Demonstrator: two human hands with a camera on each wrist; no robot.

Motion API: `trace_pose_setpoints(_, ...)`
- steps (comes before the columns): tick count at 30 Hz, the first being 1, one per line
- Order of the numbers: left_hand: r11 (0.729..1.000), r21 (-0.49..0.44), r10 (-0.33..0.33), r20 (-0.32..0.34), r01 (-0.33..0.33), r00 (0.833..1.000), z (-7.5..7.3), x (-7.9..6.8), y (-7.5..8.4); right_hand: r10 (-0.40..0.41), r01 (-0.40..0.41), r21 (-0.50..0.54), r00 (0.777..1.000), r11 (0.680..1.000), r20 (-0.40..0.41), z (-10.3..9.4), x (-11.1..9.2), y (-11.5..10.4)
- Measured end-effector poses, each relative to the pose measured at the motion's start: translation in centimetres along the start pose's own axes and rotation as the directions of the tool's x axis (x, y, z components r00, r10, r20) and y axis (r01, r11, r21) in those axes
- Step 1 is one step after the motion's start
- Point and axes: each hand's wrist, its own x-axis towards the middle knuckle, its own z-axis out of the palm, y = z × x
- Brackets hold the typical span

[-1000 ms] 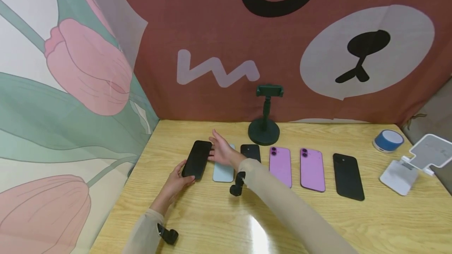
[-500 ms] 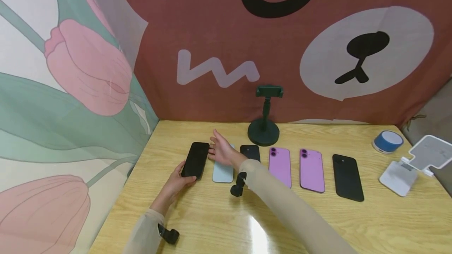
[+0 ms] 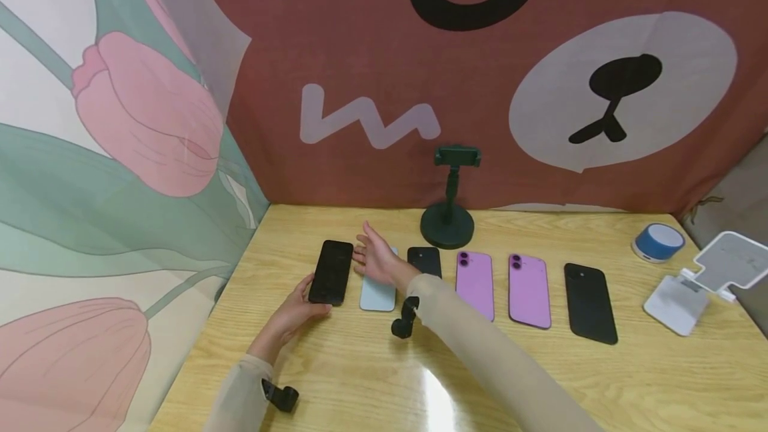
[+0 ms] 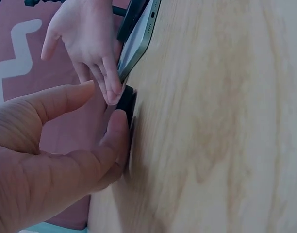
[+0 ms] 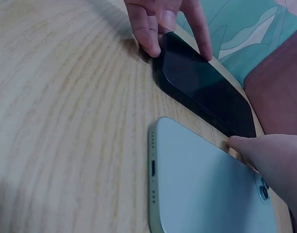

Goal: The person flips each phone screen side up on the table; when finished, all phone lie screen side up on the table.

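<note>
A black phone (image 3: 331, 273) lies screen up on the wooden table, leftmost in a row of phones. My left hand (image 3: 295, 310) is at its near left corner, thumb by the bottom end and fingers along the left side; in the right wrist view, fingertips (image 5: 154, 47) touch the corner. My right hand (image 3: 379, 257) reaches over a pale blue phone (image 3: 378, 297), which lies back up and is partly hidden by it. Its fingers are extended, with the tips beside the black phone's right edge. One fingertip (image 5: 236, 142) comes close to that edge; contact is unclear.
Rightward lie a dark phone (image 3: 424, 259), partly covered by my right arm, two purple phones (image 3: 475, 285) and another black phone (image 3: 591, 302). Behind them stands a dark green phone stand (image 3: 447, 224). A blue-white round speaker (image 3: 659, 243) and white folding stand (image 3: 678, 304) are far right.
The black phone has shifted slightly left and turned straighter. My left thumb has slid from its lower face to just below its bottom end. The right hand has stayed nearly still.
</note>
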Motion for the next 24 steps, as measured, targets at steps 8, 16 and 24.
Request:
trace_pose_setpoints(8,0.990,0.139,-0.017,-0.077,0.028,0.997,0.7,-1.0,0.9,-0.016,0.016,-0.028,1.000,0.999,-0.002,0.4,0.0,0.5)
trace_pose_setpoints(16,0.983,0.181,-0.019,-0.107,0.038,0.994,1.0,-1.8,1.0,-0.023,0.022,-0.053,1.000,0.998,-0.013,0.4,-0.2,0.6)
trace_pose_setpoints(24,0.972,0.232,-0.017,-0.097,0.039,0.995,1.1,-2.2,1.5,-0.024,0.022,-0.049,1.000,0.999,-0.020,0.5,-0.4,0.6)
